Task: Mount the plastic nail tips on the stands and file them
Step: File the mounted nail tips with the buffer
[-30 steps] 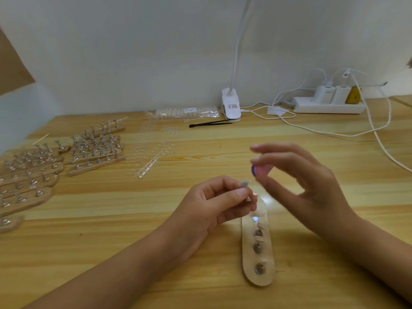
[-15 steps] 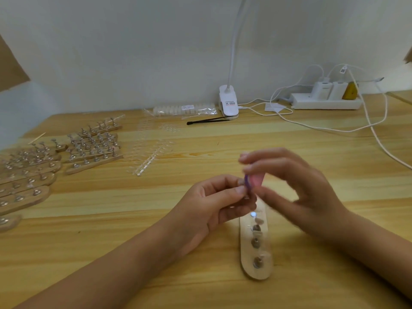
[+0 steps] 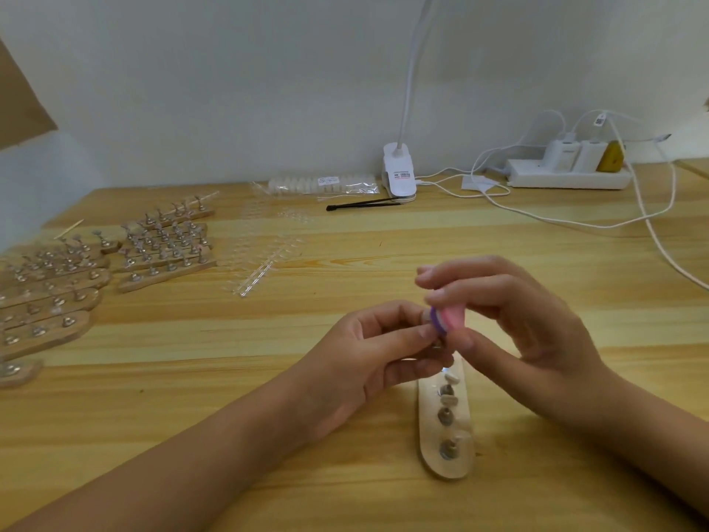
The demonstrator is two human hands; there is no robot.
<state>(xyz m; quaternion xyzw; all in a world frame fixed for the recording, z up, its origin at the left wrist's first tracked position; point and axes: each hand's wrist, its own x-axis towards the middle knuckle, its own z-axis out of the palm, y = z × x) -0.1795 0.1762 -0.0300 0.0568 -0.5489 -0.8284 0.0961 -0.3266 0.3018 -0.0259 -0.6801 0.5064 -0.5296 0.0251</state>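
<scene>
Right hand [image 3: 529,324], with file [image 3: 448,320]: brought leftward and nearer since a second earlier, when it was held apart from the left hand [image 3: 368,355]; gap closed by this moment; purple edge of the file lay against the piece offered at the left fingertips; judged to mean that filing of one tip was starting, its mounting already done.

Right fingers [image 3: 464,297]: curled, thumb below and two fingers above, pinching the pink-and-purple file; remaining fingers loosely bent behind.

Left fingers [image 3: 403,334]: closed in a pinch on a small metal stand [image 3: 436,342], glimpsed just under the file; nail tip on that stand hidden by file and fingertips, so its seating could not be told.

Wooden base [image 3: 426,435]: lay lengthwise on the worktop [image 3: 307,474], just near of both hands; carried a row of stands, two with pale mounted tips [image 3: 449,378] at its far end; nearer ones too blurred to tell.

Spare racks of stands [image 3: 165,247]: grouped far left, apart from both hands; clear tip strips [image 3: 264,263] beside them, towards centre; tweezers [image 3: 364,204], clip lamp [image 3: 399,174] and power strip [image 3: 568,178] along the far edge.

Progress, as judged: partway through this base; filing of the held tip remained.
</scene>
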